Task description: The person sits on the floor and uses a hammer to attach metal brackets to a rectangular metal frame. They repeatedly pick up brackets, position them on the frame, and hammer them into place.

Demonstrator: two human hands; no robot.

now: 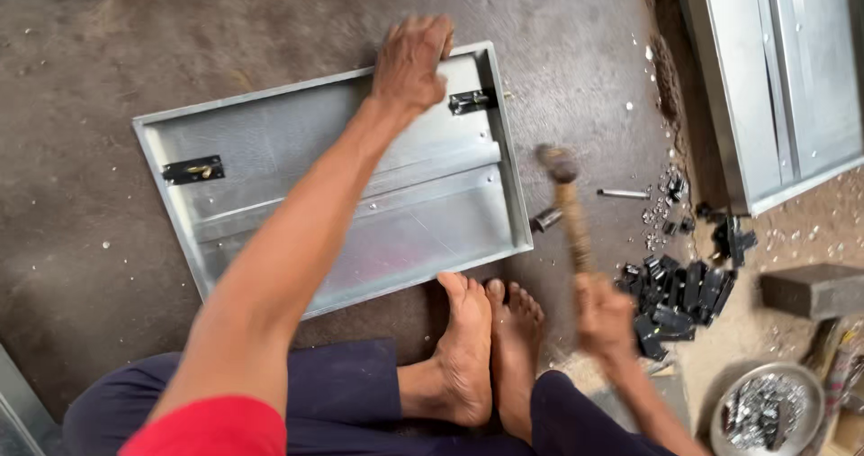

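A shallow galvanised metal panel [270,141] with raised edges lies on the floor in front of me. Two black latch fittings sit on it: one near its left end [193,170], the other at its far right edge [472,102]. My left hand [411,60] reaches across the panel and presses down on its far edge, just left of the right fitting. My right hand [605,316] grips the wooden handle of a hammer [565,199], motion-blurred, its head raised beside the panel's right edge. A small dark metal piece [545,219] lies against that edge.
My bare feet [486,343] rest at the panel's near edge. A heap of black fittings [684,298] lies right of the hammer, with a short rod [623,193] beyond. A round tin of small metal parts [765,411] sits lower right. Another metal cabinet part [774,87] lies upper right.
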